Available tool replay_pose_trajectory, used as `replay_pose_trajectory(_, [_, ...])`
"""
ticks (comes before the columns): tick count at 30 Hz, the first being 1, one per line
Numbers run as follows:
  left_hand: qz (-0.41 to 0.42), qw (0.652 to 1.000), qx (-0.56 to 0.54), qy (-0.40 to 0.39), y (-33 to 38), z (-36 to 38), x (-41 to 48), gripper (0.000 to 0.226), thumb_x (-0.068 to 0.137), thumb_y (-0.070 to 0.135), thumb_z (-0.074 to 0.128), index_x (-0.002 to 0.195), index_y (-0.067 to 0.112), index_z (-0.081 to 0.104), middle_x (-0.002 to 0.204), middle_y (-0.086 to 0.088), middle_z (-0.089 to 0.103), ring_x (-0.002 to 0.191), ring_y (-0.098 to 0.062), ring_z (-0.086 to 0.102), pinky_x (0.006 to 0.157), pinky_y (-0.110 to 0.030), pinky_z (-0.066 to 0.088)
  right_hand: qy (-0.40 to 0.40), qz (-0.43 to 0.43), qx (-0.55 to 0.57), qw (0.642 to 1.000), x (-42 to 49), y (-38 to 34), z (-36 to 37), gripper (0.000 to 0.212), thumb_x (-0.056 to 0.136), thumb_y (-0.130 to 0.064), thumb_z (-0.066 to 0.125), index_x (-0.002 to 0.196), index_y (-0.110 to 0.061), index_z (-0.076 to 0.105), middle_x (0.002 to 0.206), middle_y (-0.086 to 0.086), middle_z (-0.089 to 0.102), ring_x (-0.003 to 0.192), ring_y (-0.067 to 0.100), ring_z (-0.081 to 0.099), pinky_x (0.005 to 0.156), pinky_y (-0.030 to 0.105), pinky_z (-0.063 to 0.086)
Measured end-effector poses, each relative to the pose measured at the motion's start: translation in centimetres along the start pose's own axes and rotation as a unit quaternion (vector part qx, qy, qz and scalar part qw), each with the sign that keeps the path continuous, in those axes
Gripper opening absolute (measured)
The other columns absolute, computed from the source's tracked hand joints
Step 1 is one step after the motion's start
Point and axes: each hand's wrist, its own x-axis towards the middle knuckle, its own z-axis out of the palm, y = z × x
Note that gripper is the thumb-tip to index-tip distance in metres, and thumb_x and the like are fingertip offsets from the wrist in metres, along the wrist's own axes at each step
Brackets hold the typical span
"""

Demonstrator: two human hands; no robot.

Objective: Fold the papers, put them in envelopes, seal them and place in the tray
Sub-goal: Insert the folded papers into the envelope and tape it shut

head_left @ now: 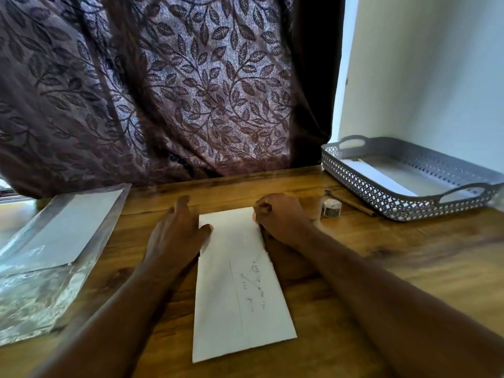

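A white paper (240, 290) folded lengthwise, with faint handwriting on it, lies on the wooden table (381, 282) in front of me. My left hand (177, 230) rests at its far left edge, thumb lying on the sheet, fingers straight. My right hand (281, 214) is curled into a fist at the paper's far right edge; whether it pinches the edge is hidden. A grey perforated tray (360, 184) stands at the back right with a white envelope (379, 177) in it. A clear plastic pack of white envelopes (62, 230) lies at the left.
A small roll of patterned tape (331, 207) and a brown pencil (351, 203) lie between my right hand and the tray. A leaf-patterned curtain (163, 85) hangs along the table's back edge. A pale wall (436, 72) rises behind the tray.
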Motion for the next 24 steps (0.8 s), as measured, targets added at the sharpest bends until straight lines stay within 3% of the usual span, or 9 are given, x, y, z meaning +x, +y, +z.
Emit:
replay_pose_trajectory(3, [0.051, 0.998, 0.008, 0.026, 0.6, 0.1, 0.0, 0.069, 0.087, 0.043, 0.074, 0.143, 0.017, 0.042, 0.127, -0.011, 0.062, 0.112, -0.030, 0.060, 0.080, -0.037, 0.049, 0.034, -0.015, -0.013, 0.999, -0.2, 1.1, -1.5, 0.021, 0.092, -0.016, 0.065, 0.111, -0.012, 0.075, 0.106, 0.004, 0.075, 0.085, 0.012, 0.063, 0.067, 0.018, 0.043])
replay_pose_trajectory(8, [0.162, 0.986, 0.003, 0.043, 2.0, 0.7, -0.7, 0.039, 0.088, 0.024, 0.075, 0.125, 0.020, 0.061, 0.127, -0.005, 0.064, 0.114, -0.024, 0.058, 0.085, -0.032, 0.049, 0.136, 0.009, -0.087, 0.987, -1.3, 4.6, -5.6, 0.026, 0.085, -0.025, 0.071, 0.110, -0.019, 0.074, 0.113, 0.005, 0.069, 0.097, 0.023, 0.066, 0.084, 0.033, 0.053])
replay_pose_trajectory(12, [0.181, 0.982, -0.017, 0.056, 1.8, 0.6, -0.5, 0.034, 0.087, 0.020, 0.075, 0.119, 0.018, 0.065, 0.120, -0.004, 0.066, 0.108, -0.023, 0.059, 0.079, -0.029, 0.045, 0.121, 0.048, -0.126, 0.983, -3.3, 7.4, -8.1, 0.047, 0.083, -0.028, 0.073, 0.129, -0.021, 0.065, 0.134, 0.007, 0.055, 0.110, 0.026, 0.060, 0.093, 0.038, 0.052])
replay_pose_trajectory(15, [0.196, 0.978, -0.036, 0.062, 2.2, 0.6, -0.4, 0.025, 0.092, 0.018, 0.069, 0.116, 0.019, 0.066, 0.115, -0.002, 0.068, 0.103, -0.021, 0.060, 0.080, -0.032, 0.051, 0.090, 0.073, -0.118, 0.986, -3.9, 9.2, -9.1, 0.057, 0.083, -0.029, 0.079, 0.137, -0.019, 0.061, 0.137, 0.009, 0.056, 0.120, 0.029, 0.057, 0.099, 0.032, 0.045])
replay_pose_trajectory(18, [0.200, 0.975, -0.061, 0.071, 2.5, 0.4, -0.5, 0.018, 0.097, 0.018, 0.062, 0.114, 0.020, 0.067, 0.110, 0.001, 0.071, 0.100, -0.019, 0.062, 0.079, -0.034, 0.055, 0.058, 0.061, -0.118, 0.989, -3.9, 10.0, -8.7, 0.060, 0.085, -0.022, 0.077, 0.142, -0.017, 0.057, 0.138, 0.009, 0.061, 0.124, 0.025, 0.057, 0.091, 0.019, 0.035])
replay_pose_trajectory(20, [0.202, 0.975, -0.067, 0.071, 2.6, 0.4, -0.7, 0.018, 0.096, 0.018, 0.063, 0.114, 0.021, 0.068, 0.110, 0.002, 0.071, 0.100, -0.017, 0.063, 0.078, -0.030, 0.053, 0.047, 0.052, -0.131, 0.989, -3.6, 10.0, -8.3, 0.056, 0.087, -0.020, 0.074, 0.141, -0.015, 0.058, 0.134, 0.010, 0.064, 0.121, 0.026, 0.058, 0.087, 0.021, 0.034])
replay_pose_trajectory(24, [0.209, 0.973, -0.070, 0.064, 2.7, 0.4, -0.8, 0.016, 0.096, 0.022, 0.064, 0.111, 0.024, 0.069, 0.107, 0.008, 0.070, 0.095, -0.012, 0.060, 0.074, -0.022, 0.047, 0.052, 0.040, -0.121, 0.991, -3.4, 9.8, -8.2, 0.040, 0.088, -0.023, 0.076, 0.127, -0.019, 0.068, 0.116, 0.005, 0.071, 0.094, 0.012, 0.056, 0.077, 0.022, 0.035])
